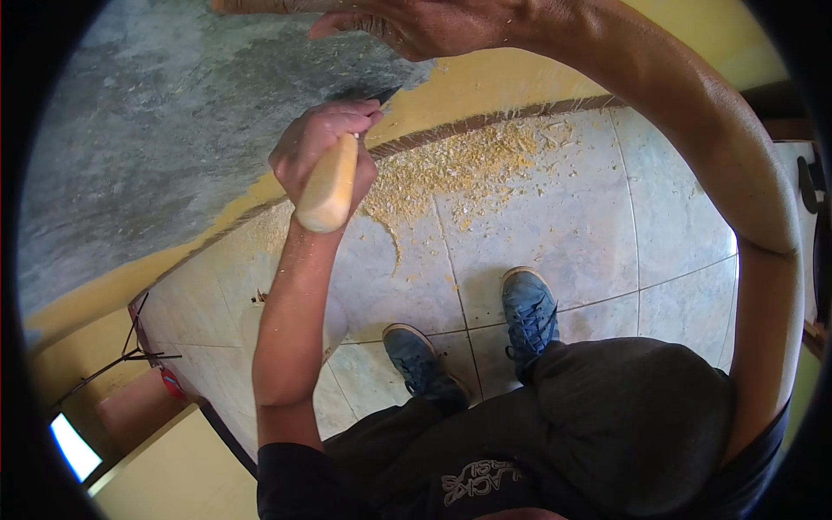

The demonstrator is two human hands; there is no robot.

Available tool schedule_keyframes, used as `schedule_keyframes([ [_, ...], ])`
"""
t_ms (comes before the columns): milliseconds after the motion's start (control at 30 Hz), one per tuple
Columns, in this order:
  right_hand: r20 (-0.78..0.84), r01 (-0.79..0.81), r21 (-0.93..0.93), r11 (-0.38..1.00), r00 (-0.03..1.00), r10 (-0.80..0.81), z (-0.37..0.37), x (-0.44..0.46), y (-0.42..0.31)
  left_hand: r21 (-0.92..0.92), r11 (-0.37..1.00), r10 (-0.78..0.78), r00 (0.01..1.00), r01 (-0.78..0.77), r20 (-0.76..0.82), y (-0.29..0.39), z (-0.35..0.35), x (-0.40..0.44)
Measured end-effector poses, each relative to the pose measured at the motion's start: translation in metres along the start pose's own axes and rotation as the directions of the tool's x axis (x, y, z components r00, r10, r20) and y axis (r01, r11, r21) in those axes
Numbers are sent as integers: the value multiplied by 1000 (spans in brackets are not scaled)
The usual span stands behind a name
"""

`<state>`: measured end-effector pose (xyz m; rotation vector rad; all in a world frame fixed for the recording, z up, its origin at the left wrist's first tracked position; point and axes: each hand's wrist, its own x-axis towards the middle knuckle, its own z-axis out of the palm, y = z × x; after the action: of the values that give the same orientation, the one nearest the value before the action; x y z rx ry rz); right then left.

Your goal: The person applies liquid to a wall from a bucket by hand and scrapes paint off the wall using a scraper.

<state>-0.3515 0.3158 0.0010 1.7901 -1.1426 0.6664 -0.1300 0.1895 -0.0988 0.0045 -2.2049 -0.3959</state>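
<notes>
My left hand [316, 152] is wrapped round the pale wooden handle [329, 186] of a scraper. Its dark blade [388, 95] shows past my fingers, against the wall where grey surface meets yellow paint [494, 82]. Most of the blade is hidden behind the hand. At the top edge of the view, my right hand [425, 26] is by the bared grey part of the wall [173, 113], fingers stretched out and thumb apart, holding nothing. The frame cuts off part of that hand, and I cannot tell how firmly it touches the wall.
Yellow and whitish paint flakes [468, 173] litter the tiled floor [563, 234] along the wall's foot. My blue shoes [529, 312] stand on the tiles nearby. Thin black legs of a stand [130, 354] and a red item [172, 382] are at lower left.
</notes>
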Motion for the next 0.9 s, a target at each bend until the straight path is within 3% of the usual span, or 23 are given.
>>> schedule_keyframes([
  [33,2,-1,-5,1000,1000,1,-3,-3,0,-210,969,-156,980,128,-126,3,8,1],
  [67,7,-2,-7,1000,1000,2,51,13,-2,-481,829,-427,878,285,-217,10,12,-1],
  [100,12,-6,-5,1000,1000,6,50,10,3,-202,962,-219,962,185,-161,6,9,-8],
  [133,18,-6,-11,1000,1000,7,53,9,-1,76,997,-15,999,18,-46,0,8,-15],
  [167,24,-4,-12,1000,1000,4,54,9,-2,-34,999,23,999,-22,49,-6,16,-21],
  [200,25,0,-8,1000,1000,0,52,8,-2,-34,999,21,999,-19,49,-4,17,-21],
  [267,23,13,-24,1000,1000,-12,49,6,1,-367,908,-289,936,202,-200,-6,22,-16],
  [300,30,5,-23,1000,1000,-4,51,9,-5,-254,959,-176,966,124,-192,-8,15,-14],
  [400,56,4,-22,1000,998,-3,55,-4,2,-258,949,-210,973,178,-100,-5,17,-19],
  [433,60,5,-16,1000,998,-4,57,-5,0,-400,889,-302,941,221,-152,-6,22,-15],
  [467,59,6,-13,1000,998,-5,59,-5,-1,-385,880,-356,922,277,-151,-3,21,-7],
  [600,44,18,-9,1000,999,-17,59,-10,6,-360,918,-235,959,165,-159,-11,27,-21],
  [667,41,27,2,1000,999,-27,58,-17,10,-45,977,-204,978,206,55,-13,20,-26],
  [700,39,40,-10,999,998,-40,53,-9,6,-100,991,-101,990,92,-96,-12,21,-22],
  [733,44,41,-15,999,998,-40,52,-1,-1,-466,871,-301,918,156,-257,-6,26,-19],
  [800,64,28,-19,999,998,-27,55,-2,-4,-309,940,-242,922,145,-303,-4,15,-10],
  [867,70,34,-6,999,997,-33,55,-2,-7,92,995,-38,999,40,-15,-16,18,-16],
  [900,64,41,1,999,997,-41,54,2,-9,-39,990,-134,991,133,-8,-19,23,-17],
])
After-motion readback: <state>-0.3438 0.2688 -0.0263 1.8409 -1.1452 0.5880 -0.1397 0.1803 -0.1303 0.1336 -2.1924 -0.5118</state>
